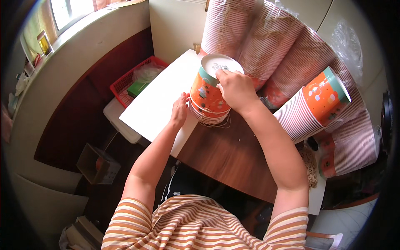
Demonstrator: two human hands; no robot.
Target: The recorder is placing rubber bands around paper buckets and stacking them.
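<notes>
Orange-and-green cup stack (204, 92) stands upside down on the tabletop (221, 152), by the white/brown seam, string (216, 123) looped around its lower part. Right hand (238, 88) curled over the top edge, fingertips on base and side; can't tell if it's clamped. Left hand (180, 110) open, fingers extended along the stack's left side, contact unclear. Second cup stack (310, 106) leans at right, plastic-wrapped stacks (273, 43) behind
</notes>
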